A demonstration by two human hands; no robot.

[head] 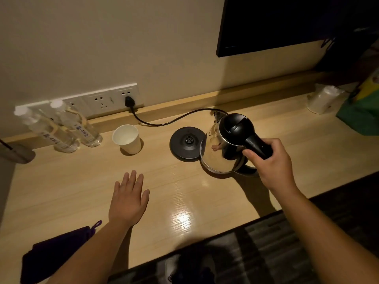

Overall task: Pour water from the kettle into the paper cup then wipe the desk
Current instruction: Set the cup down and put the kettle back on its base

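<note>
Far left, upper-mid frame: two water bottles [67, 128] stand against the wall strip, prob. parked out of the work area. Sockets above them; plug [130, 102] seated, cord [174, 119] runs right toward the base.

Lower left corner: dark cloth [55, 257] lies at desk [184, 201] edge, partly under the L forearm. Judged to be staged for the wipe step, not yet used.

Left of centre: paper cup [127, 139] upright, mouth open, well apart from kettle. Contents hard to read; looks empty or nearly so.

Lower centre: left hand [129, 198] flat, fingers spread, holding nothing, over or on the desk; contact can't tell. Prob. bracing, or ready to steady the cup.

Centre: round base [187, 142] bare, connector visible, so kettle is off it.

Right of centre: kettle [229, 144] just beside the base, overlapping its right edge in view, tilted slightly, spout away from camera. Lifted or resting: can't tell. Right hand [272, 162] wrapped tight round the black handle, thumb on near side; grip suits carry + pour.

Judgement: pour not begun; kettle must travel left to cup. Risk: light cup tips.

Far right, upper: clear wrapped object [324, 99], green bag [361, 113]; not relevant.
</note>
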